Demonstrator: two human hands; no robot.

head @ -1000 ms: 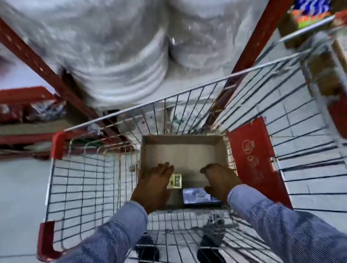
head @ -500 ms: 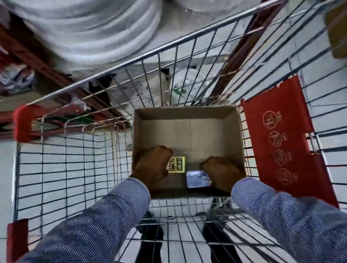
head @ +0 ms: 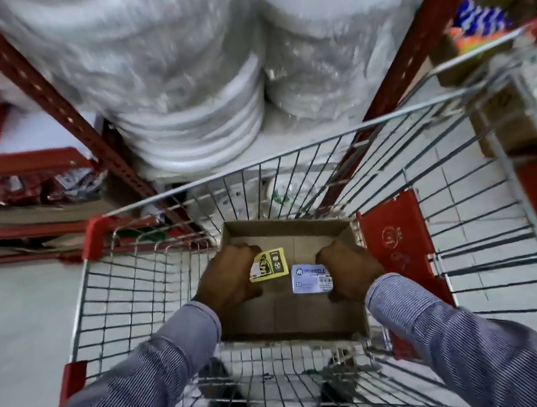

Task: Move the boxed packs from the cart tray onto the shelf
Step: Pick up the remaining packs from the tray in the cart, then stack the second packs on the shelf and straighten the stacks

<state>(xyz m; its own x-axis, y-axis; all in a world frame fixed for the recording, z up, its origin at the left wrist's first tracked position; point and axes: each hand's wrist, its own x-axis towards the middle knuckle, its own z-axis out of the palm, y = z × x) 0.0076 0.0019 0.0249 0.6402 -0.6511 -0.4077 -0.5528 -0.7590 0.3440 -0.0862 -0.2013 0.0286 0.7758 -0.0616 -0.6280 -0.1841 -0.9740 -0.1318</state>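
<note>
An open cardboard tray (head: 310, 314) sits inside the wire shopping cart (head: 127, 292). My left hand (head: 228, 279) is closed around a yellow boxed pack (head: 267, 265), held above the tray's left side. My right hand (head: 350, 269) grips a pale blue boxed pack (head: 310, 278) printed "MIRACLE", over the tray's right side. Both packs are partly covered by my fingers. The shelf (head: 262, 143) lies just beyond the cart's front edge, framed by red uprights.
Tall stacks of plastic-wrapped white plates (head: 188, 87) fill the shelf ahead. A red child-seat flap (head: 401, 246) hangs at the cart's right side. Lower shelves with packaged goods (head: 27, 189) run at left, cardboard boxes (head: 504, 122) stand at right. My shoes show below the cart.
The view has swung back up toward the shelf. Both hands have risen from the tray floor, each with a pack gripped in it.
</note>
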